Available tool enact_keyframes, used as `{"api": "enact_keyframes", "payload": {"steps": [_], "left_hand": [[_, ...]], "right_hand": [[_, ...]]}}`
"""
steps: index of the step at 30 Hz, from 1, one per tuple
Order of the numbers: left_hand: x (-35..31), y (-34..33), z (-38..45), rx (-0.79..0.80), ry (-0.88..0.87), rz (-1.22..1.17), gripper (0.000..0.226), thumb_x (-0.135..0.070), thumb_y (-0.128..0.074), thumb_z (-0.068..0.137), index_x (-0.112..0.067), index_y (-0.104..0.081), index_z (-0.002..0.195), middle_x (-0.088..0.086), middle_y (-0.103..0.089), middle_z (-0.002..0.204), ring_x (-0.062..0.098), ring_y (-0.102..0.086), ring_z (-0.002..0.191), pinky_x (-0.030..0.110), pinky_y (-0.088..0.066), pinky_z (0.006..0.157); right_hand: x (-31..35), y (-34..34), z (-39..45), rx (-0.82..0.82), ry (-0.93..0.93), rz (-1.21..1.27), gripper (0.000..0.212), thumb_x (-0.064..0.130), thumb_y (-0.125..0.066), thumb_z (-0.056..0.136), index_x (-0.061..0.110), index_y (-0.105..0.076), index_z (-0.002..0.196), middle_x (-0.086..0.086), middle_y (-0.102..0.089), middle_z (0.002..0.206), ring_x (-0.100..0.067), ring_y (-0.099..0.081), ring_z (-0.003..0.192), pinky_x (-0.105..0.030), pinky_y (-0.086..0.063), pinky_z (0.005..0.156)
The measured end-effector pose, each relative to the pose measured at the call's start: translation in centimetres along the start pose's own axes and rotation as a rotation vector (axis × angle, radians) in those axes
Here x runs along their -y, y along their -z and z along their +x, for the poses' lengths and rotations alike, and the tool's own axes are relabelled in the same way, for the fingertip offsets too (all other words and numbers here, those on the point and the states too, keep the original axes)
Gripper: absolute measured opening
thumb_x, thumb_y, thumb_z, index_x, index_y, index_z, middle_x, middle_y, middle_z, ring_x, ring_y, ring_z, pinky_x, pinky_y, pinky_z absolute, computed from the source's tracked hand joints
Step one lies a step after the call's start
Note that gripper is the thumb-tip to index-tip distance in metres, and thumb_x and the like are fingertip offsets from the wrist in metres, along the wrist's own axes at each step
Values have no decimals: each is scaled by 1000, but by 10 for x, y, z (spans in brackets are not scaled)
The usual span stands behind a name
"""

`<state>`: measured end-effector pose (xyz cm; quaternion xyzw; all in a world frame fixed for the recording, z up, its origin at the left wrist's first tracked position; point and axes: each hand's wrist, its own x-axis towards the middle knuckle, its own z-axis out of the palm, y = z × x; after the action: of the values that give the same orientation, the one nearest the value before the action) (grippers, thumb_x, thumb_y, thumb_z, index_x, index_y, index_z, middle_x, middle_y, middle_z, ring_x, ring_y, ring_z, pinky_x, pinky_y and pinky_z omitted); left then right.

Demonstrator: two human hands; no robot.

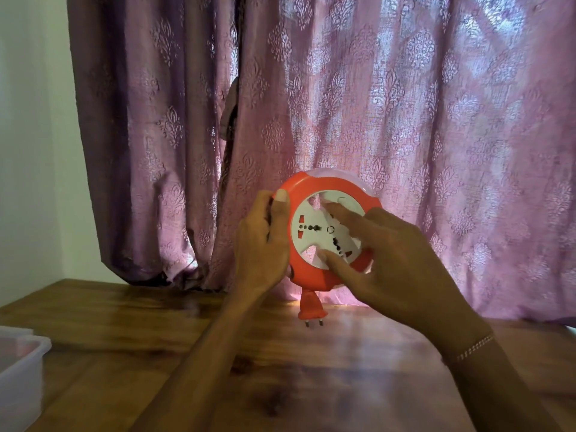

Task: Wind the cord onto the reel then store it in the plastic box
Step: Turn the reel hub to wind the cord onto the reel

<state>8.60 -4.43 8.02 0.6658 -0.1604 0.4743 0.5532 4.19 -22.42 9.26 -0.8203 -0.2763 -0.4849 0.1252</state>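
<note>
above the wooden table [311, 385], in the head view, we hold the orange reel [314, 188] upright in front of a purple curtain [405, 104]. our left hand [260, 244] grips the reel's left rim, thumb curled over its front edge. our right hand [392, 260] lies on the white socket disc [311, 226], its fingers [338, 210] extended and pressing, apparently to turn it. the plug [311, 307] hangs just under the reel, so we judge the cord nearly all wound, though no length of cord shows. the plastic box [18, 369] stands well apart at far left. one risk: further turning could jam the plug against the housing; another: the reel could slip from a one-sided grip.
</note>
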Motion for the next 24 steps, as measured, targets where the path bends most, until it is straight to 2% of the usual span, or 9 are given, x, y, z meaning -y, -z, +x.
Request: {"api": "enact_keyframes", "payload": {"steps": [3, 6, 8, 10, 12, 13, 15, 19, 24], "left_hand": [[2, 3, 2, -19, 26, -40, 45, -59, -36, 100, -21, -55, 88, -3, -66, 75, 19, -63, 70, 56, -54, 69], [-4, 6, 2, -30, 37, -74, 47, -59, -36, 99, -18, -56, 89, 2, -67, 79, 19, -64, 73, 54, -55, 71], [-8, 6, 3, -29, 59, -119, 45, -53, -37, 101, -14, -57, 91, 5, -69, 83, 13, -62, 73, 52, -56, 73], [-11, 5, 2, -27, 74, -161, 48, -49, -38, 101, -7, -59, 95, 15, -70, 89, 13, -62, 76, 50, -55, 75], [-15, 5, 2, -30, 64, -170, 49, -47, -39, 102, -2, -58, 95, 20, -68, 90, 12, -60, 76, 47, -54, 73], [-18, 5, 1, -30, 57, -183, 48, -44, -40, 103, -1, -58, 96, 19, -68, 88, 10, -59, 74, 43, -54, 71], [-23, 5, 0, -20, 58, -233, 44, -41, -42, 105, -1, -58, 94, 10, -66, 80, 5, -58, 70, 33, -54, 65], [-28, 12, 0, -17, 79, -313, 35, -39, -46, 101, -12, -57, 83, -9, -63, 71, 1, -58, 65, 26, -51, 62], [-50, 34, -3, 17, 90, -210, 37, -30, -40, 110, -20, -49, 75, -21, -62, 59, -8, -56, 58, 11, -45, 59]], "right_hand": [[-10, 4, 3, -258, -15, 150, 36, 40, -70, 89, 23, -69, 121, 4, -66, 85, -9, -61, 69, -32, -53, 63], [-10, 5, 6, -432, -224, 312, 29, 36, -75, 87, 21, -69, 111, 5, -67, 85, -10, -65, 71, -26, -54, 61], [-9, 4, 8, -371, -443, 497, 49, 49, -75, 81, 24, -61, 121, 8, -67, 97, -6, -67, 84, -18, -53, 65], [-8, 1, 8, -208, -635, 705, 66, 59, -75, 74, 28, -54, 129, 11, -67, 109, -1, -67, 94, -17, -55, 72], [-1, -8, 6, -60, -715, 1006, 64, 53, -76, 78, 26, -56, 131, 4, -72, 114, -10, -71, 100, -37, -60, 80], [4, -12, 5, -45, -732, 1180, 57, 45, -76, 81, 22, -59, 130, 0, -73, 116, -19, -71, 104, -45, -59, 82], [17, -17, 4, -113, -758, 1406, 51, 32, -76, 82, 16, -63, 128, -6, -74, 116, -28, -71, 106, -50, -59, 80], [31, -16, 6, -225, -782, 1402, 48, 27, -81, 79, 17, -67, 123, -6, -75, 112, -28, -72, 102, -64, -56, 82], [49, -9, 6, -271, -832, 1436, 43, 27, -83, 77, 17, -70, 117, -5, -76, 108, -28, -73, 98, -64, -56, 80]]}}
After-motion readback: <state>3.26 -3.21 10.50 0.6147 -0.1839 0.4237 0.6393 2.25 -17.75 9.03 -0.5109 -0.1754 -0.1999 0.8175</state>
